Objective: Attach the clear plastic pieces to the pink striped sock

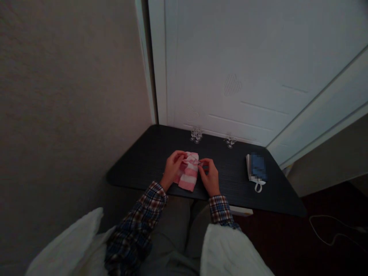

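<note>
A pink and white striped cloth (pixel 188 178) lies folded on the dark table (pixel 138 153), near its front edge. My left hand (pixel 173 166) is at the cloth's upper left, its fingers closed on the fabric. On the other side, my right hand (pixel 210 176) pinches a small clear clip-like piece (pixel 199 163) at the cloth's upper right edge. The piece's exact shape is too small to tell.
Two clusters of small clear pieces, one at the back middle (pixel 196 135) and one further right (pixel 230 142), sit by the white panel. A blurred blue and white item (pixel 258 168) with a loop lies at the right. A wall borders the left.
</note>
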`<state>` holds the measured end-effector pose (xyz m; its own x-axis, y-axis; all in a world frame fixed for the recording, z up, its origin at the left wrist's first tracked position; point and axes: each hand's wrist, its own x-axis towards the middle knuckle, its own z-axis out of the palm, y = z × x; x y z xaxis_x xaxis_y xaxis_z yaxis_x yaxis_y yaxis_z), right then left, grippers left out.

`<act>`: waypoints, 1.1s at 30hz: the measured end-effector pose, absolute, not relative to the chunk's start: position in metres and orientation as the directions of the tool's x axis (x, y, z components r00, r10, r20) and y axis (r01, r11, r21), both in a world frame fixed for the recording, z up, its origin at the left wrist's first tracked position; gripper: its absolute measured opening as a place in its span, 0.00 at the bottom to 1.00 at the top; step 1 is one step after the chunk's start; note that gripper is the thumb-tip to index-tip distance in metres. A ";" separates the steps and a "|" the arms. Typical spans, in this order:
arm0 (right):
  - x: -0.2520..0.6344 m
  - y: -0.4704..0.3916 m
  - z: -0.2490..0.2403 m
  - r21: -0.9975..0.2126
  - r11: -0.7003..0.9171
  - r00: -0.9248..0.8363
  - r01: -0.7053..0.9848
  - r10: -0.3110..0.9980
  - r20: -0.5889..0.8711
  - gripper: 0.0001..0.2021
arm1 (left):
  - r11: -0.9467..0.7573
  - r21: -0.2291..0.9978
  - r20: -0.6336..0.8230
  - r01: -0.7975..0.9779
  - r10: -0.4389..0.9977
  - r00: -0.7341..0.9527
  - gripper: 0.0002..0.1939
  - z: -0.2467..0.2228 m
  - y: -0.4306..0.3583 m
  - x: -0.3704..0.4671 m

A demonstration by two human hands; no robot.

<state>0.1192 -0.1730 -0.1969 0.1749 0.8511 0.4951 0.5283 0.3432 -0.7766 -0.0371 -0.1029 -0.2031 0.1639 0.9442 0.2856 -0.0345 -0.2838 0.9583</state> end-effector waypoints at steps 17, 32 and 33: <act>0.120 -0.172 -0.199 -0.802 0.369 0.163 0.470 0.857 0.490 0.12 | -0.214 0.975 0.221 -0.055 0.939 0.262 0.13 -0.208 -0.099 -0.031; 0.122 -0.171 -0.203 -0.829 0.314 0.163 0.462 0.889 0.428 0.12 | -0.409 0.912 0.396 0.036 0.899 0.186 0.11 -0.197 -0.102 -0.040; 0.122 -0.171 -0.202 -0.831 0.314 0.163 0.459 0.890 0.426 0.12 | -0.420 0.907 0.406 0.042 0.895 0.183 0.11 -0.197 -0.103 -0.040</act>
<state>0.1217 -0.1712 -0.2024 0.1629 0.8897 0.4264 0.4589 0.3143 -0.8310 -0.0397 -0.1025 -0.1965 0.1827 0.8953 0.4063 0.0421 -0.4200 0.9065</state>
